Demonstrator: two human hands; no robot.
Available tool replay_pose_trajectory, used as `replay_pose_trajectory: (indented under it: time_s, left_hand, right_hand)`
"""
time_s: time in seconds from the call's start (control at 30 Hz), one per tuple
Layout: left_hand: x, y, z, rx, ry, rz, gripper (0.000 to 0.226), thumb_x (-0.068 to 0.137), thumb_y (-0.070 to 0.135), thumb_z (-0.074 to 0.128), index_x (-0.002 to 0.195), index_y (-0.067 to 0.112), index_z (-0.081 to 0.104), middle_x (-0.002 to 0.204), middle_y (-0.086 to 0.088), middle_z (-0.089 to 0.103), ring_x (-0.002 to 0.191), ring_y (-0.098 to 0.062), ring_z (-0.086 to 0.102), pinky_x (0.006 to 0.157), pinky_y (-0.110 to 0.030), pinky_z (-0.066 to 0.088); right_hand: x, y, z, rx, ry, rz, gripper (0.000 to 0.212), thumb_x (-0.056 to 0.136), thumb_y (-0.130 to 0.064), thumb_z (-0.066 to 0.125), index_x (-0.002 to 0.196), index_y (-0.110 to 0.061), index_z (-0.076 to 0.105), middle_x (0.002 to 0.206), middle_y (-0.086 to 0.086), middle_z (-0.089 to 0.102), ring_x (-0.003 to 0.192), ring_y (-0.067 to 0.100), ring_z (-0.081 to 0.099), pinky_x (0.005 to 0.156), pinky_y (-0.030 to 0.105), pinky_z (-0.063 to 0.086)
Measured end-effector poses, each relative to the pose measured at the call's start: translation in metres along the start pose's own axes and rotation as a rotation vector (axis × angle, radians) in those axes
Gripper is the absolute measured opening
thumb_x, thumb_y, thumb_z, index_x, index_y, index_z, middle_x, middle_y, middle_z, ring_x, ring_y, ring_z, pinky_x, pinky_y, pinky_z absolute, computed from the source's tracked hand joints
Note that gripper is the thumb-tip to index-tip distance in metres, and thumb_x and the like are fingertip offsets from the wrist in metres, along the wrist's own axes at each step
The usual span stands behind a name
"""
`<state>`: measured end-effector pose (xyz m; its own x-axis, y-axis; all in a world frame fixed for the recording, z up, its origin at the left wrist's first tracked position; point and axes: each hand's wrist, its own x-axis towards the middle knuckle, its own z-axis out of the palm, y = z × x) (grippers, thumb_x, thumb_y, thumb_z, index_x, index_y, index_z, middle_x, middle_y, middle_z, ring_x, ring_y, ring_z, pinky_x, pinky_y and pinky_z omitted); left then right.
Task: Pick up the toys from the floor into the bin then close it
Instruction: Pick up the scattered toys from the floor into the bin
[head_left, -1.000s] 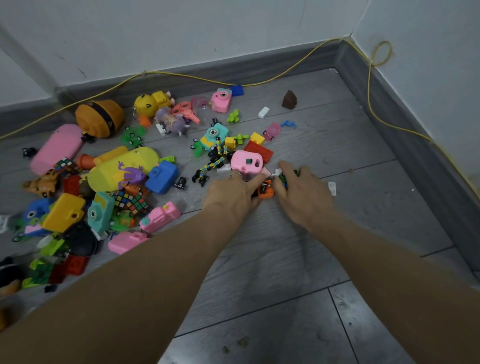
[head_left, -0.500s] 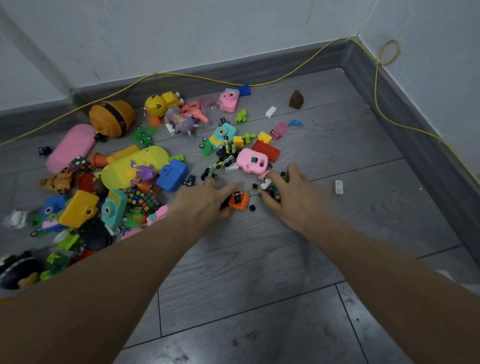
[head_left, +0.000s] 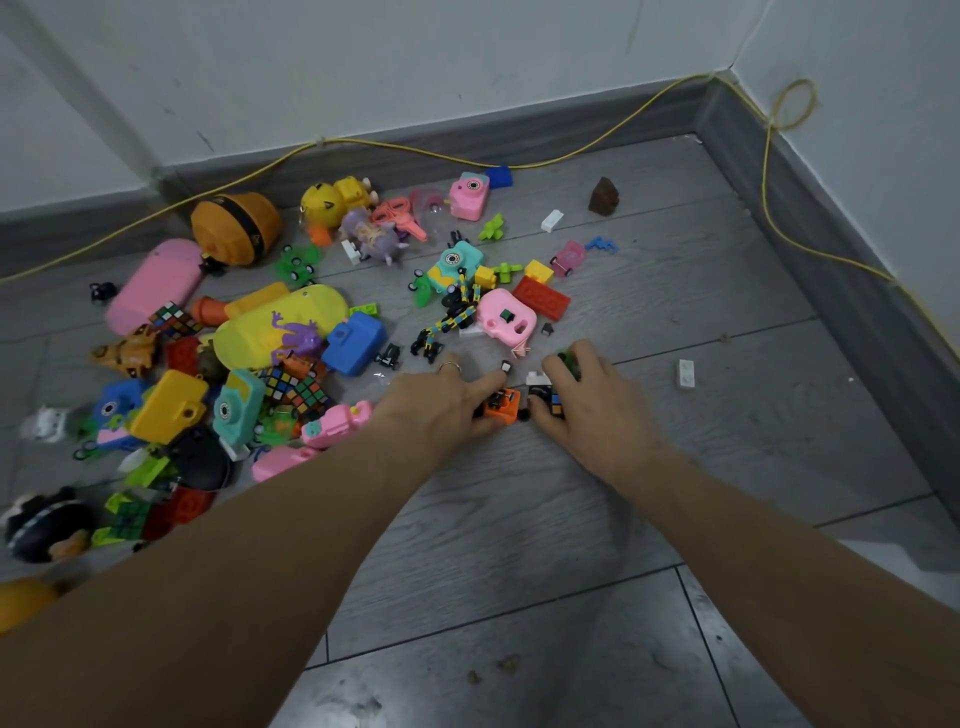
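Between hands: orange toy (head_left: 501, 405); left hand (head_left: 441, 400) pinches it, right hand (head_left: 592, 400) grips small cube (head_left: 551, 402).

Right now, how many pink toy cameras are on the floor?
4: a pink camera by the back wall, another beside the red brick, two near the colourful cubes. Others may be buried.

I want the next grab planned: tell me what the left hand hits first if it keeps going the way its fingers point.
The left hand points up-right, already touching the orange toy. Beyond that, probably the small black-and-white piece, then the pink toy; depth is uncertain.
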<state>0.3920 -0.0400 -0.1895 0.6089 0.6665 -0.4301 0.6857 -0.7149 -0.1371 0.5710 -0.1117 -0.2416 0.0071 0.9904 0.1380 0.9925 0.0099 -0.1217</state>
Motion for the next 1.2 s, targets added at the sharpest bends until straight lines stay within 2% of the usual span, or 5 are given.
replay_pose_trajectory:
  time_s: [0.23, 0.57, 0.8, 0.93, 1.2]
  left_hand:
    - [-0.026, -0.015, -0.004, -0.046, 0.031, -0.040, 0.052, 0.097, 0.062, 0.024, 0.138, 0.030, 0.023, 0.127, -0.015, 0.048, 0.086, -0.029, 0.063, 0.054, -0.035, 0.047]
    - [-0.103, -0.056, -0.028, -0.110, 0.251, -0.164, 0.045, 0.097, 0.060, 0.039, 0.133, 0.034, 0.030, 0.104, -0.008, 0.053, 0.078, -0.031, 0.060, 0.049, -0.031, 0.041]
    - [-0.218, -0.130, -0.061, -0.359, 0.330, -0.273, 0.045, 0.094, 0.062, 0.041, 0.123, 0.027, 0.039, 0.102, -0.011, 0.063, 0.088, -0.032, 0.060, 0.069, -0.039, 0.048]
    - [-0.319, -0.179, -0.077, -0.748, 0.203, -0.410, 0.037, 0.095, 0.058, 0.044, 0.113, 0.026, 0.043, 0.079, -0.011, 0.055, 0.054, -0.026, 0.058, 0.044, -0.027, 0.045]
    - [-0.505, -0.259, -0.039, -1.086, -0.622, -0.961, 0.061, 0.083, 0.065, 0.059, 0.122, 0.018, 0.060, 0.106, -0.005, 0.060, 0.072, -0.018, 0.063, 0.053, -0.023, 0.053]
  right_hand:
    - [-0.008, -0.011, -0.001, 0.187, 0.044, 0.175, 0.029, 0.088, -0.040, 0.060, 0.102, -0.015, 0.053, 0.100, 0.008, 0.045, 0.071, 0.025, 0.053, 0.054, 0.030, 0.040]
    - [-0.004, -0.073, -0.067, 1.216, 0.026, 0.893, 0.027, 0.088, -0.040, 0.064, 0.093, -0.014, 0.057, 0.088, 0.008, 0.059, 0.059, 0.018, 0.054, 0.056, 0.034, 0.053]
    - [0.023, -0.190, -0.181, 1.790, -0.333, 0.563, 0.021, 0.094, -0.032, 0.061, 0.105, -0.014, 0.057, 0.087, 0.014, 0.057, 0.054, 0.011, 0.046, 0.046, 0.021, 0.043]
    - [0.021, -0.294, -0.242, 1.672, -0.560, 0.258, 0.015, 0.095, -0.032, 0.058, 0.097, -0.017, 0.058, 0.075, 0.006, 0.059, 0.054, 0.011, 0.048, 0.046, 0.022, 0.046]
    - [-0.039, -0.471, -0.283, 1.153, -0.984, -0.261, 0.024, 0.091, -0.032, 0.067, 0.099, -0.011, 0.057, 0.091, 0.010, 0.055, 0.069, 0.016, 0.054, 0.068, 0.031, 0.059]
